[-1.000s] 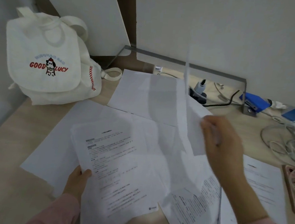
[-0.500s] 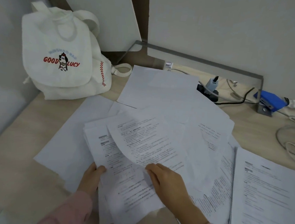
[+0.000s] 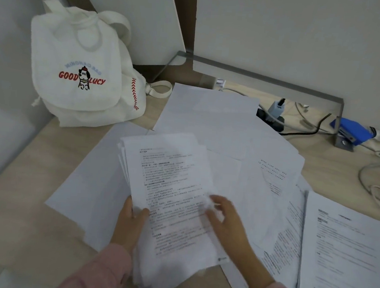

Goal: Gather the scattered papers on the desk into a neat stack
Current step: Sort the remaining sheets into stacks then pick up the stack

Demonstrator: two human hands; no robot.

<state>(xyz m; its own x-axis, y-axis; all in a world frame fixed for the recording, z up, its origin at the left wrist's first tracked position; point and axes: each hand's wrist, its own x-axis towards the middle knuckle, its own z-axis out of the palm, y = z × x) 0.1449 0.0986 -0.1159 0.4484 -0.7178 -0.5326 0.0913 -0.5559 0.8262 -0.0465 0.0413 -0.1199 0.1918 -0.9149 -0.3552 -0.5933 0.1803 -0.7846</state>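
Currently held: stack of papers [image 3: 174, 188], long axis running away from the person, gripped at its near left edge by the left hand [image 3: 130, 223].
Right hand [image 3: 228, 224]: lies on the stack's right side, blurred; grip cannot be told.
Loose sheets [image 3: 262, 161]: spread on the counter [image 3: 9, 198] right of and beyond the stack, nearer the right hand.
Changed: top sheet, askew half a second ago, now sits squared.

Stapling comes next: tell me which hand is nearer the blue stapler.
Right. The right hand is over the stack, the blue stapler beyond it to the back right; the left hand grips the stack's left edge, farther off.
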